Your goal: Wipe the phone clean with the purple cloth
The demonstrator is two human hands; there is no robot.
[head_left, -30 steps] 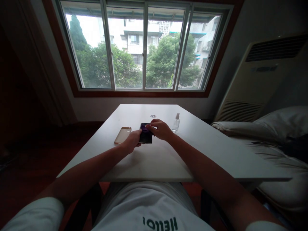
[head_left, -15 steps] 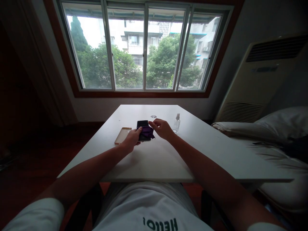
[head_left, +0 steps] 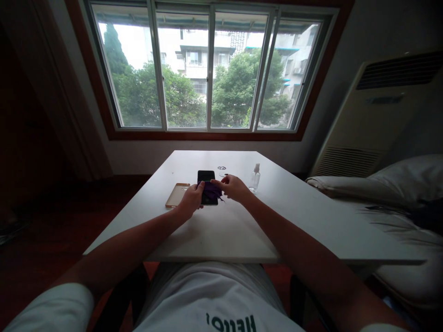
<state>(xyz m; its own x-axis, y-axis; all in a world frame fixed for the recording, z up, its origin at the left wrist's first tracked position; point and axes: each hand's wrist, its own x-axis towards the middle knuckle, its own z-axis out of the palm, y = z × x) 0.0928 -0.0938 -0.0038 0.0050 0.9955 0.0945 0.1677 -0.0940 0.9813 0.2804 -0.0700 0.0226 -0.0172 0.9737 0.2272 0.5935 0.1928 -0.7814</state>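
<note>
Lying flat and dark near the middle of the white table (head_left: 242,230): phone (head_left: 206,180), pinned at its near left edge by the left hand (head_left: 191,200) to stop sliding. Pinched in the right hand (head_left: 232,187), bunched over the lower screen: purple cloth (head_left: 211,189). Set aside leftward: tan case (head_left: 177,194) (hollow up). Off right, small spray bottle (head_left: 254,177), upright.

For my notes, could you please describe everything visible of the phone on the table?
The phone is a dark, glossy slab lying flat, screen up and unlit, on the white table. The left hand steadies its near left edge; the right hand presses a purple cloth across its lower half.
</note>
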